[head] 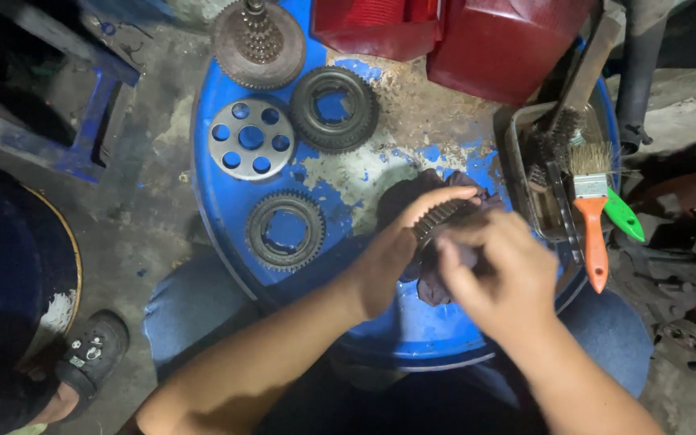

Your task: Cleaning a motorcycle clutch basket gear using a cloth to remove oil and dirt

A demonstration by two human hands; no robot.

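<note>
Both hands are working over the near right part of the blue drum lid [227,201] serving as the surface. Left hand [392,254] is curling around a toothed gear [442,217], fingers arching over its top edge, thumb underneath, clamped on it. Right hand [497,270] is sitting just right of and nearer than the gear, fingers pinching a dark rag [432,282] against the gear's near face; fingertips are blurring, so exact pinch is unclear. Gear is standing on edge between the two hands, its axis running roughly left-far to right-near, toothed rim facing up. Left hand is carrying it; right hand is touching it only through the rag. More rag is bunching underneath on the lid.

Well apart, farther left: a ring gear [285,229], a holed disc [251,138], another ring gear [333,108], a large gear with a shaft [257,42]. To the right, a metal tray [525,173] is holding a wire brush [557,133], and an orange-handled paintbrush [592,213] is lying across its edge.
</note>
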